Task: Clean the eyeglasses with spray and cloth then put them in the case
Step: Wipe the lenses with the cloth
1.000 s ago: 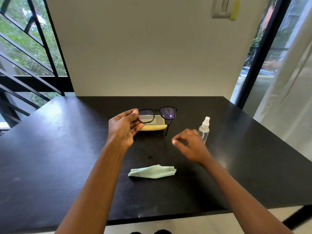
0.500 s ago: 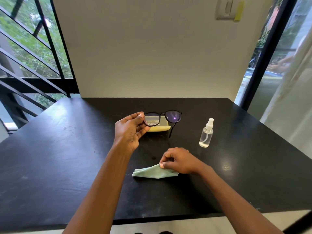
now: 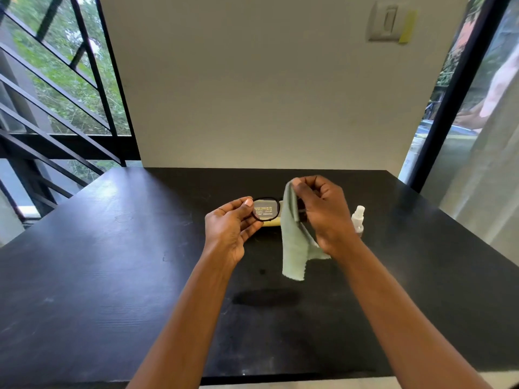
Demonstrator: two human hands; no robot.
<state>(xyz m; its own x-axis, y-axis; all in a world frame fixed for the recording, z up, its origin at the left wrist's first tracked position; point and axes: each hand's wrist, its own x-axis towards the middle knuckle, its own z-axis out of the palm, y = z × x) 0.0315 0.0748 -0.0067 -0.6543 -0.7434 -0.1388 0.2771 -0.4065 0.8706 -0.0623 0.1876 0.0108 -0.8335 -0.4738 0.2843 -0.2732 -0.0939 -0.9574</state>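
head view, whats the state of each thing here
eyeglasses: held up off the table, unfolded
left hand: pinches the glasses at their left rim
right hand: pinches the cloth by its top
cloth: lifted, hanging loose over the right lens
spray bottle: upright on the table, cap on
case: yellow, on the table behind the glasses, mostly hidden
table: black, a faint smear near the front

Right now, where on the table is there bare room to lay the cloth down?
Bare black table lies left of the left hand, and near the front edge. It is crowded around the eyeglasses, yellow case and spray bottle.
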